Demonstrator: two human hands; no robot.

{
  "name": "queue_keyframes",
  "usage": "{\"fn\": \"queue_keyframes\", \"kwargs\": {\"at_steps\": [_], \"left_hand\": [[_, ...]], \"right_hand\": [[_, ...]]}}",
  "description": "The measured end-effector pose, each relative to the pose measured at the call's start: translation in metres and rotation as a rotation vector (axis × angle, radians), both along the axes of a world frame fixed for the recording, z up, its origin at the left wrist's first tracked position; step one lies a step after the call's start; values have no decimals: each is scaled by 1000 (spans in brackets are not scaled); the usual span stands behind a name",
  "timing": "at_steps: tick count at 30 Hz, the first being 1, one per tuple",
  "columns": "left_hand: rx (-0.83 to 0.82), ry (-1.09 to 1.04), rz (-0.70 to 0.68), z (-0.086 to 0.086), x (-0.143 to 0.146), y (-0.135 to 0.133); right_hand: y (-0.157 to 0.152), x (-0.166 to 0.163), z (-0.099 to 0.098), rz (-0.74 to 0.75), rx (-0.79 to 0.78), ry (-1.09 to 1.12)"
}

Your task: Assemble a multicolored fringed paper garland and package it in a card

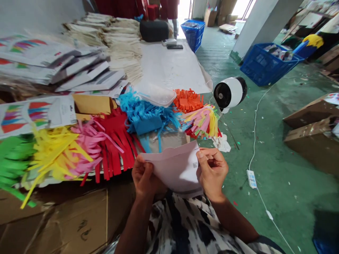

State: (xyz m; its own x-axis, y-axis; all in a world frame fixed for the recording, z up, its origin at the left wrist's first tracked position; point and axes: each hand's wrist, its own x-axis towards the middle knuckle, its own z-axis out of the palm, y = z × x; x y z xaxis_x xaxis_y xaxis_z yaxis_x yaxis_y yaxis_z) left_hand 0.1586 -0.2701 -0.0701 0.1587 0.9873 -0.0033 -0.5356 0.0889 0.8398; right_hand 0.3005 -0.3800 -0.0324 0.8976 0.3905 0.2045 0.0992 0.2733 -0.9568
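Note:
A white paper envelope (176, 168) is held between both hands in front of my lap. My left hand (144, 178) grips its left edge, thumb on top and fingers curled behind. My right hand (212, 169) pinches its right edge near a small printed mark. Just beyond the envelope, on the table edge, lie bundles of fringed tissue paper: green (12, 158), yellow (53, 151), pink (86, 144), red (115, 137), blue (144, 114), orange (188, 100) and a mixed-colour bundle (202, 121).
Stacks of printed packs (60, 67) and cream paper (119, 38) cover the long table. A clear plastic lid (156, 94) rests on the blue fringe. A small white fan (230, 93) stands at the table corner. Blue crates (267, 63), cardboard boxes (312, 130) and a power strip (251, 178) sit on the green floor.

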Motion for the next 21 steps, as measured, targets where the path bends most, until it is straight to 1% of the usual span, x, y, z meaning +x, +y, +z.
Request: {"fn": "queue_keyframes", "kwargs": {"at_steps": [3,5,7,10,13,15,17,21], "left_hand": [[8,39,21,2,1,-2],[3,68,25,3,1,-1],[-14,93,23,4,2,3],[-42,93,25,8,4,10],[-53,87,3,12,4,16],[-75,85,-28,12,4,17],[-99,74,-58,10,3,17],[-85,66,-58,6,4,17]], "right_hand": [[4,2,-2,-6,15,-3],[5,6,-2,20,20,4],[4,11,1,116,-17,32],[-3,20,5,326,-139,52],[-11,28,3,439,-218,45],[-15,33,0,446,-238,46],[-17,35,-4,422,-239,47],[-16,31,-7,375,-246,36]]}}
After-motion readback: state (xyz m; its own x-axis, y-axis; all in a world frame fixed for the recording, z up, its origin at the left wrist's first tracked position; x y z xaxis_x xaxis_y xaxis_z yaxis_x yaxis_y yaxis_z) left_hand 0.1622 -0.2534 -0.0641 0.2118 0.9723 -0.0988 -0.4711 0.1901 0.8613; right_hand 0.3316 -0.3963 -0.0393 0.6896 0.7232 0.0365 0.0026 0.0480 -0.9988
